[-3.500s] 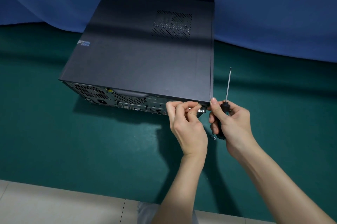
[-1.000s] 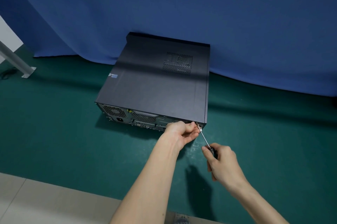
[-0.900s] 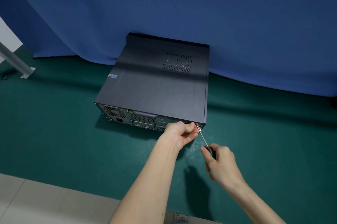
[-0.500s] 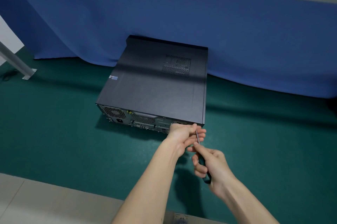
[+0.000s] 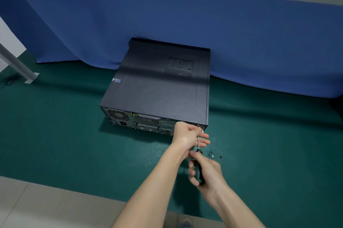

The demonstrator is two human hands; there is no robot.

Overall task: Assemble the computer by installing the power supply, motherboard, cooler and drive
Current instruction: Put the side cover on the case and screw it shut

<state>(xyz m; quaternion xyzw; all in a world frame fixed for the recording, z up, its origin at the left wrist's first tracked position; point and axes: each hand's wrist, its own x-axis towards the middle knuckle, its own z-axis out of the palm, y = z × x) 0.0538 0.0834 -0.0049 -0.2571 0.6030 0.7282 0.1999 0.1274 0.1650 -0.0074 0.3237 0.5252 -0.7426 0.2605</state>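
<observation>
The right hand [image 5: 206, 174] has its fingers [image 5: 193, 176] clamped around the black handle of the screwdriver [image 5: 198, 144]. The shaft runs up to the rear right corner of the computer case [image 5: 157, 88]. The left hand [image 5: 187, 137] rests at that corner, fingers [image 5: 203, 139] loosely extended beside the shaft. The closed case lies flat on the green worktop [image 5: 55, 144]. Small loose screws [image 5: 213, 155] lie just right of the hands.

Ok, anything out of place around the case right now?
Only the loose screws: a few small dark ones lie scattered on the green mat, just right of the screwdriver. The computer case sits flat, its cover on.
</observation>
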